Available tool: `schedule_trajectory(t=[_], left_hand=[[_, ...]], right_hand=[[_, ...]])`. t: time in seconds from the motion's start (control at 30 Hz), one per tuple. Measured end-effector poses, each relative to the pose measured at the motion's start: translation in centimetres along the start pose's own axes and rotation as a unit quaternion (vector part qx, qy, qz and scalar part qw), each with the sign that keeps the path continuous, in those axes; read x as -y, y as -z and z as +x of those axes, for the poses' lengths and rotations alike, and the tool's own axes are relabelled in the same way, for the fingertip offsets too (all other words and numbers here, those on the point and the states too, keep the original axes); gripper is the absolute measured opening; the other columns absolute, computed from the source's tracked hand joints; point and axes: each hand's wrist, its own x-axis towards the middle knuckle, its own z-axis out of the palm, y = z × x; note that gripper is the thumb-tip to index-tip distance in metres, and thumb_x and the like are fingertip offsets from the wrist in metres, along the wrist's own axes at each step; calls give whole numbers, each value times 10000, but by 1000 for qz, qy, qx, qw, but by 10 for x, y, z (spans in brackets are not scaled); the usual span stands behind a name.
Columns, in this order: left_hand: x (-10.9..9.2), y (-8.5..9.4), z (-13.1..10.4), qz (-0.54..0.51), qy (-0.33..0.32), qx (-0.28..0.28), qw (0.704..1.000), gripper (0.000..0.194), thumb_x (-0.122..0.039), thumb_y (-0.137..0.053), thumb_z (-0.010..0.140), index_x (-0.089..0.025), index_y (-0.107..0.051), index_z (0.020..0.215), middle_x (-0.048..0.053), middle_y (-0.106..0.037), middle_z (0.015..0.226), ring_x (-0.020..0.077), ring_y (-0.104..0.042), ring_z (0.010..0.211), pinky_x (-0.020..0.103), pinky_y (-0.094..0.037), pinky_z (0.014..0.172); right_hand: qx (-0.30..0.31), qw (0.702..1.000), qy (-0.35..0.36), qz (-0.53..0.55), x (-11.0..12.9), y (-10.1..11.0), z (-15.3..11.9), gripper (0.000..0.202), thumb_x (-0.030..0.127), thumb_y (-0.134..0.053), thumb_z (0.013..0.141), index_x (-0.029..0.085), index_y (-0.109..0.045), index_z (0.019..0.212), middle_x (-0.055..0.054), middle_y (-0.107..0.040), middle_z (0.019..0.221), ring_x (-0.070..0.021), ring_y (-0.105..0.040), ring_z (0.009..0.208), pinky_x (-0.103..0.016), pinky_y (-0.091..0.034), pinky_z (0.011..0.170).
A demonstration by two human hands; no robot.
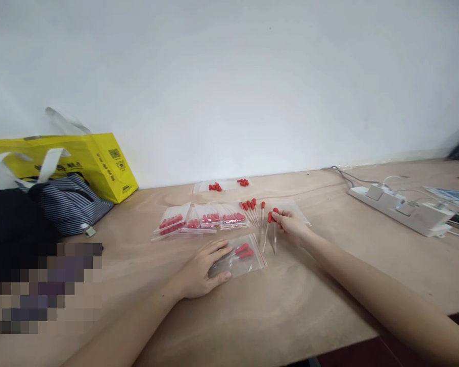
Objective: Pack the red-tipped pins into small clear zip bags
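My left hand (pixel 206 267) rests with its fingers spread on the left part of a clear zip bag (pixel 252 262). Two droppers with red bulbs (pixel 245 250) lie inside that bag. In my right hand (pixel 288 224), thumb and fingers pinch the red bulbs of two droppers (pixel 268 232), their clear tips pointing down beside the bag. Loose droppers (pixel 248 206) fan out on the table behind, and a single dropper (pixel 262 211) stands apart from them. Another clear bag (pixel 298 211) lies partly behind my right hand.
Filled bags (pixel 210 219) overlap at centre left. Loose red bulbs (pixel 215 187) lie near the wall on clear plastic. A yellow bag (pixel 72 163) and striped pouch (pixel 74 204) stand left. A white power strip (pixel 401 211) with cables is at right on the wooden table (pixel 313 316).
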Motion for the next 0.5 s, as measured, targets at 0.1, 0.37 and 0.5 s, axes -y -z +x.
schedule_trajectory(t=[0.1,0.37,0.5], left_hand=[[0,-1,1,1,9,-8,1000,521,-429,-475,802,-229,-377,1274,56,-322,1372,256,-279,1257,437,-265,1025],[2,0,2,5,15,-2,1000,535,-417,-473,803,-212,-361,1284,71,-305,1379,260,-275,1257,445,-261,1022],[3,0,1,9,27,-2,1000,544,-443,-461,808,-214,-354,1288,76,-296,1383,266,-265,1260,458,-261,1016]], right_hand=[[-2,998,-48,41,-2,-10,-6,217,287,-531,713,185,-433,549,67,-365,387,-49,-301,330,-174,-251,321],[-19,991,-107,80,3,-11,-15,135,151,-512,715,182,-419,622,55,-442,431,-51,-379,331,-163,-297,321],[-43,989,-101,95,5,-2,-18,163,139,-534,684,207,-410,764,73,-476,479,-62,-428,357,-161,-331,339]])
